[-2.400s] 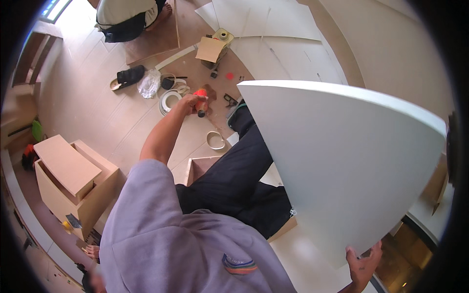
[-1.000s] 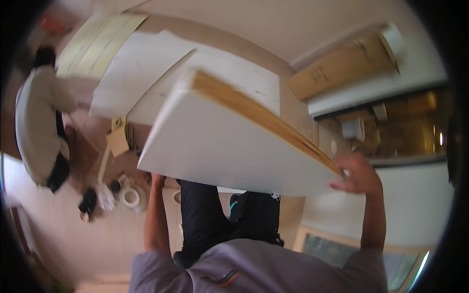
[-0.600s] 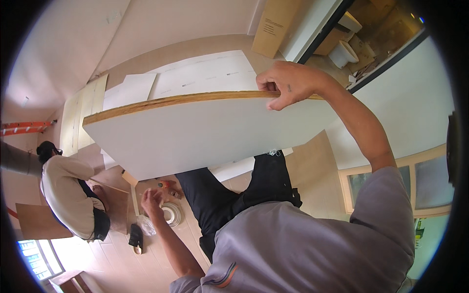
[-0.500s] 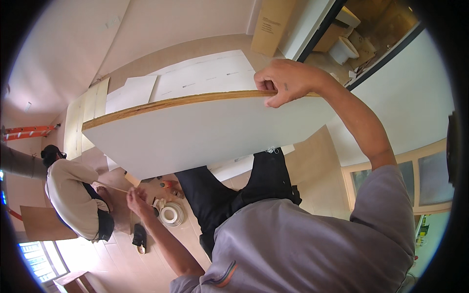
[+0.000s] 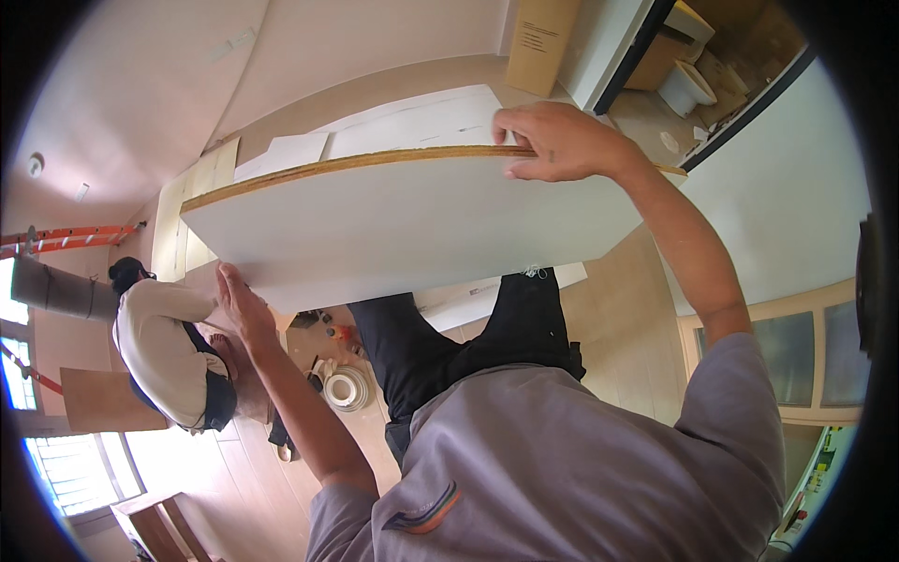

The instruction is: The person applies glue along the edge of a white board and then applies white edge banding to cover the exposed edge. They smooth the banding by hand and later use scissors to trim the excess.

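Observation:
A large white-faced plywood panel (image 5: 412, 229) stands on edge in front of me, its raw brown wood edge facing up. My right hand (image 5: 557, 140) is closed over that top edge, thumb on the near white face and fingers on the far side. Lower down, at the panel's left end, my left hand (image 5: 245, 304) lies with fingers stretched out against the board's edge. Whether anything else is under its palm is hidden. The panel's lower edge is just above my black-trousered legs (image 5: 403, 351).
Further white boards (image 5: 412, 122) lie on the floor behind the panel. To the left a person (image 5: 164, 347) in a light top bends down. A white coil (image 5: 346, 387) sits on the tiles, an orange ladder (image 5: 80, 237) at far left. A tall carton (image 5: 543, 42) stands by a bathroom doorway.
My left hand has moved up and left, from below the panel to its left edge. The panel has tilted slightly, with my right hand still gripping its top.

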A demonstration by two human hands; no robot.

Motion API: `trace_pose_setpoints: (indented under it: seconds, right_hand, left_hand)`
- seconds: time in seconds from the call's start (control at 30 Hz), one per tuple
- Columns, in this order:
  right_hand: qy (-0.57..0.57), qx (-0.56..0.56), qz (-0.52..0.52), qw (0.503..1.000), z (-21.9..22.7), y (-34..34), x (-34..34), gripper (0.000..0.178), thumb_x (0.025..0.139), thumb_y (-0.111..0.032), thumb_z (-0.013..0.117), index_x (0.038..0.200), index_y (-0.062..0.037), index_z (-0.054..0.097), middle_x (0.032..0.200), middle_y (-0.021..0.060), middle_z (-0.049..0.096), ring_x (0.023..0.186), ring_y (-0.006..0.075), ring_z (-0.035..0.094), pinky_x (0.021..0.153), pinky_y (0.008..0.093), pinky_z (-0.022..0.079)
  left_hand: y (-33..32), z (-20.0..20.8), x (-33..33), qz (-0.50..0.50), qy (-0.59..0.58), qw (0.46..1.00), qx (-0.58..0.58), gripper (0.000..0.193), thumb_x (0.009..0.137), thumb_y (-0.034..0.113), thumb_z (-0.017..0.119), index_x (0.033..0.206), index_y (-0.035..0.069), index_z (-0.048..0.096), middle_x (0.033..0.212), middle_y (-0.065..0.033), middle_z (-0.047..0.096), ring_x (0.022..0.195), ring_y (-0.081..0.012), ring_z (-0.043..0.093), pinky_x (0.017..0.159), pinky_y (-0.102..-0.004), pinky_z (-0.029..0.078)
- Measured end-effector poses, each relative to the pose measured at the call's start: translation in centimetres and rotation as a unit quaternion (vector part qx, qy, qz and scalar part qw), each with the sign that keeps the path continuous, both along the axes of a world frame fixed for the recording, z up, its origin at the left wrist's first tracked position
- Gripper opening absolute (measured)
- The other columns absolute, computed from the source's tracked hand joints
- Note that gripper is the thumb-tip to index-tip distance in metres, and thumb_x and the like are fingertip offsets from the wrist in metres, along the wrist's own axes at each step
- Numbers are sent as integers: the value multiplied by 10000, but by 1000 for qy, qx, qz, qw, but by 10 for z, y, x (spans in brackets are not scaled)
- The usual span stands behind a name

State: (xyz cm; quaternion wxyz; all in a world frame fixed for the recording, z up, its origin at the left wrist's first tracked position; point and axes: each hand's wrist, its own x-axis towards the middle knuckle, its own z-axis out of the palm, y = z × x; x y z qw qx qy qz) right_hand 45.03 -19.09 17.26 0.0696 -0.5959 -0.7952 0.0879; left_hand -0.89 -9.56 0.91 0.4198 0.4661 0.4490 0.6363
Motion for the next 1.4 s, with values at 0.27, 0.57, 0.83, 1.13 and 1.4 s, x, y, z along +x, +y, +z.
trace_pose_setpoints:
  seconds: [0.27,0.57,0.83,1.13,1.4]
  right_hand:
    - [104,14,11,994,3,25,-60,524,805,-302,785,1222,-54,587,734,61,596,663,217,587,634,373,461]
    - [114,0,25,993,13,38,-77,658,819,-340,796,1351,-42,549,795,72,651,716,209,627,694,363,511]
    - [307,-123,41,943,35,59,-43,939,763,-433,847,1532,-109,416,1277,99,635,1176,253,602,997,374,467]
    - [170,-408,74,894,49,61,29,1265,530,-311,987,1591,-131,322,1513,153,490,1360,317,498,1163,471,383]
    - [162,-600,86,778,35,95,-12,1192,554,-153,966,1571,-98,348,1484,192,499,1229,328,595,1042,451,485]
  left_hand:
    - [12,-17,14,65,-133,987,58,371,1055,324,547,1181,-18,612,1127,-90,636,1056,-186,590,952,-343,473]
    - [16,-21,5,69,-142,986,51,347,1028,303,583,1179,-7,616,1134,-84,643,1064,-187,594,956,-344,470]
    - [15,-23,0,78,-155,983,55,345,1037,292,559,1187,-13,619,1135,-95,638,1092,-191,575,986,-343,444]
    - [13,-37,-15,108,-62,991,51,388,1078,289,485,1251,-40,594,1208,-134,639,1133,-222,569,1035,-351,416]
    - [2,-60,-33,0,-184,977,104,381,1046,329,571,1246,6,599,1228,-87,636,1166,-189,551,1040,-358,410]
